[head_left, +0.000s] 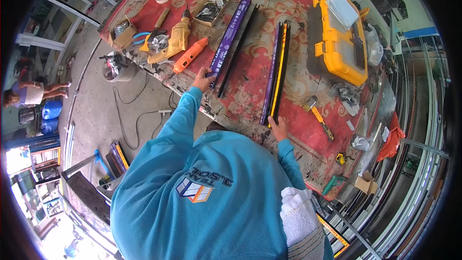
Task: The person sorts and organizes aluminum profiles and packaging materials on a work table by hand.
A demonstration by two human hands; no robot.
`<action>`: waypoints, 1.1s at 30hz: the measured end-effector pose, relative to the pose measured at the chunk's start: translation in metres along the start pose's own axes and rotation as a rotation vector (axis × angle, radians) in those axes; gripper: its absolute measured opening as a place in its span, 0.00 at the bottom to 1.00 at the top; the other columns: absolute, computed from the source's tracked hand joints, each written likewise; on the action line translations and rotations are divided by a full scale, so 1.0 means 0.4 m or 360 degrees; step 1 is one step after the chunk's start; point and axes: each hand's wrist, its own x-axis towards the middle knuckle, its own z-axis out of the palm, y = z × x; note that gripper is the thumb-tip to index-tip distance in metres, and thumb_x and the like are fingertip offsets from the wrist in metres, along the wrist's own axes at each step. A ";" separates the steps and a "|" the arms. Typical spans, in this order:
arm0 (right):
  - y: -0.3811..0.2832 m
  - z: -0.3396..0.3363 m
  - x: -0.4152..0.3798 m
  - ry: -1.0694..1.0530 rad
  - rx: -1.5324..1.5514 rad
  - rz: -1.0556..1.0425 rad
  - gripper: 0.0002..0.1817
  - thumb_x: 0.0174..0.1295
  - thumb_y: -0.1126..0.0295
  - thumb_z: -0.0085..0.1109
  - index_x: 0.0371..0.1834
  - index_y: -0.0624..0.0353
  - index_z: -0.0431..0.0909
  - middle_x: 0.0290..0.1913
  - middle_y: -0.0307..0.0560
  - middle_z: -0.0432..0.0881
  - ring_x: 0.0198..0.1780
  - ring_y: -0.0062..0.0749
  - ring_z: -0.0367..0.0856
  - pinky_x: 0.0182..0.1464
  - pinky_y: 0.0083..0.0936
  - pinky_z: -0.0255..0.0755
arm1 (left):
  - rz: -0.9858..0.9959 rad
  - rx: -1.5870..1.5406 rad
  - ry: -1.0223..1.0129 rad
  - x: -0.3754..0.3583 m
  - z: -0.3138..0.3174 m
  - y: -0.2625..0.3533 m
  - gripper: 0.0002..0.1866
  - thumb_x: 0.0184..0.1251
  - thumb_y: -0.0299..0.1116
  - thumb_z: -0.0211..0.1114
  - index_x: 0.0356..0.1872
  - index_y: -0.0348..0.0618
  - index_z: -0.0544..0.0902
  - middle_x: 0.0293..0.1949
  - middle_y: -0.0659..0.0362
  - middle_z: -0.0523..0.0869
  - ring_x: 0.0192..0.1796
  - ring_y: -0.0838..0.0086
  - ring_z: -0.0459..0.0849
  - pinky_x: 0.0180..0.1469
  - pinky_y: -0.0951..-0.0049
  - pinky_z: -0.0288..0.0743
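Observation:
My left hand (204,79) is closed on the near end of a long strip with purple printed film (232,33), which lies slanting on the red patterned table cover. Just right of that strip runs a thin black strip (238,50). My right hand (278,128) grips the near end of a dark strip with a yellow printed band (280,72). A purple-edged strip (271,74) lies close along its left side. Left of my left hand are an orange rotary tool (190,55) and a yellowish power drill (178,38).
A yellow toolbox (332,38) stands at the right. A hammer-like tool with an orange handle (319,117), a tape measure (342,158) and crumpled plastic (349,100) lie nearer. A box of screws (211,8) sits at the back. Another person (33,93) is far left.

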 end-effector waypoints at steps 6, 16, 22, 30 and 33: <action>0.038 0.029 0.025 0.0150 0.1292 0.0444 0.21 0.71 0.58 0.56 0.58 0.62 0.72 0.54 0.49 0.79 0.46 0.36 0.84 0.36 0.35 0.82 | 0.0238 -0.0256 0.0359 -0.076 -0.014 0.106 0.51 0.38 0.39 0.88 0.62 0.32 0.65 0.56 0.48 0.75 0.54 0.67 0.78 0.55 0.68 0.77; 0.076 0.014 0.040 0.0081 0.1299 0.0544 0.20 0.70 0.58 0.55 0.56 0.62 0.74 0.50 0.49 0.79 0.44 0.35 0.84 0.33 0.34 0.86 | -0.0035 -0.0480 0.0084 -0.096 -0.059 0.122 0.32 0.56 0.34 0.77 0.59 0.36 0.71 0.37 0.56 0.85 0.35 0.73 0.85 0.36 0.74 0.79; 0.066 -0.002 0.029 0.0153 0.1211 0.0471 0.24 0.70 0.59 0.56 0.60 0.68 0.71 0.52 0.51 0.79 0.47 0.38 0.85 0.35 0.35 0.86 | -0.0198 -0.0623 -0.0029 -0.088 -0.057 0.119 0.17 0.64 0.38 0.68 0.47 0.39 0.79 0.36 0.57 0.86 0.32 0.72 0.86 0.32 0.74 0.80; 0.069 -0.060 0.024 0.0251 0.1273 0.0587 0.21 0.71 0.61 0.55 0.60 0.65 0.74 0.50 0.48 0.82 0.45 0.36 0.85 0.40 0.37 0.84 | -0.0232 -0.0635 -0.0077 -0.084 -0.067 0.113 0.18 0.64 0.39 0.68 0.49 0.39 0.79 0.41 0.56 0.86 0.34 0.69 0.88 0.34 0.70 0.83; 0.036 -0.080 0.000 0.0510 0.0790 0.0449 0.20 0.66 0.61 0.60 0.55 0.64 0.77 0.49 0.51 0.83 0.45 0.41 0.84 0.44 0.38 0.80 | -0.0234 -0.0632 -0.0080 -0.093 -0.060 0.125 0.18 0.64 0.39 0.68 0.49 0.38 0.79 0.41 0.56 0.86 0.35 0.69 0.88 0.35 0.70 0.83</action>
